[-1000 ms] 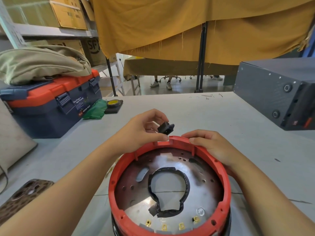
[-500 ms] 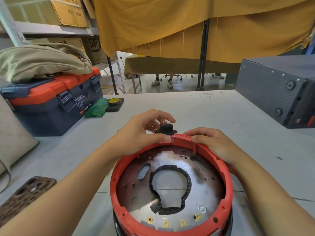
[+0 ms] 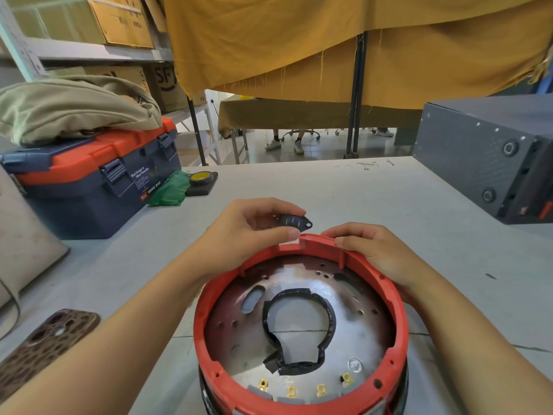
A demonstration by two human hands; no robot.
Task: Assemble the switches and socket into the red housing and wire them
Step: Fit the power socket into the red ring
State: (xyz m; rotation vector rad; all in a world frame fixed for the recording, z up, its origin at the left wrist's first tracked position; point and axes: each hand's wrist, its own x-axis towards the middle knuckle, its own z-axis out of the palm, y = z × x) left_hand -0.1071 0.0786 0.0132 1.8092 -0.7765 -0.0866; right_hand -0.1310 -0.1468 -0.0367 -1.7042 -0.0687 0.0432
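Early yet: our left hand (image 3: 239,232) pinches the socket (image 3: 294,221) above the housing (image 3: 398,298), right hand (image 3: 377,253) gripping its rim; nothing fitted or wired.

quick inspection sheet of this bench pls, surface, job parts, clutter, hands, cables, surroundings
surface: pale grey table, pen marks near the far edge.
job's things: red housing open side up, metal plate with a black-edged cutout inside; small black socket held just above the far rim.
clutter: toolbox with a khaki bag on it, green cloth, yellow tape roll, patterned phone, dark grey case.
hands: left hand pinches the socket; right hand grips the rim.
cables: nothing seen.
surroundings: mustard curtain, shelves of cardboard boxes, seated person's feet beyond.
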